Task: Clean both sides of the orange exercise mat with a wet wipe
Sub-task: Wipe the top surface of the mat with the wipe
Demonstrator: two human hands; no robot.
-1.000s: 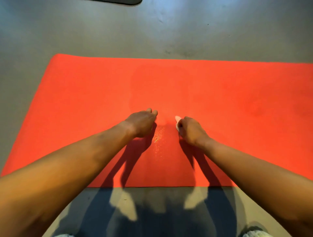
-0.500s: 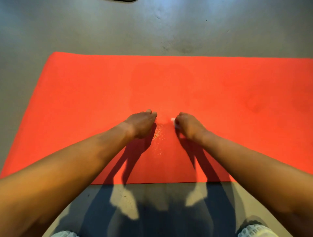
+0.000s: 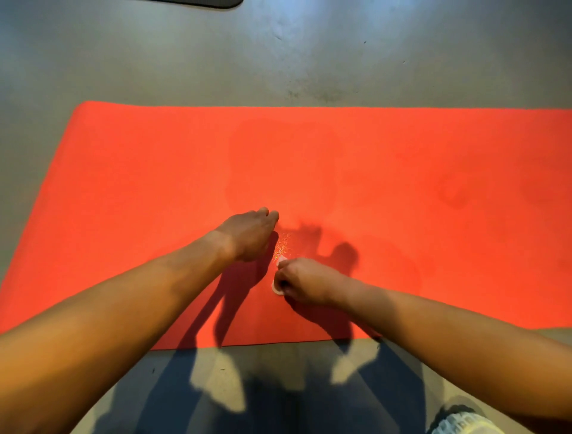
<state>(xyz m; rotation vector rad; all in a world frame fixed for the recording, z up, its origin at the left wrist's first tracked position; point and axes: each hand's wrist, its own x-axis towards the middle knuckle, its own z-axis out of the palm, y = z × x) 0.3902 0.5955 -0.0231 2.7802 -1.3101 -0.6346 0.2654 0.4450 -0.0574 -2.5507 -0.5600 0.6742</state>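
Observation:
The orange exercise mat (image 3: 154,192) lies flat on the grey floor and runs off the right edge of the view. My right hand (image 3: 305,280) grips a small white wet wipe (image 3: 276,288) and holds it against the mat near its front edge. Only bits of the wipe show around the fingers. Just left and further out, my left hand (image 3: 252,237) rests on the mat with fingers curled, holding nothing I can see. A glinting speckled patch (image 3: 282,244) sits between the two hands.
Grey floor (image 3: 278,55) surrounds the mat. A dark flat object (image 3: 198,3) peeks in at the top edge. My shoe (image 3: 464,423) shows at the bottom right. Faint darker damp marks spread over the mat's middle and right.
My right hand has pulled the wipe back toward me and slightly left, across the speckled patch. My left hand has stayed where it was.

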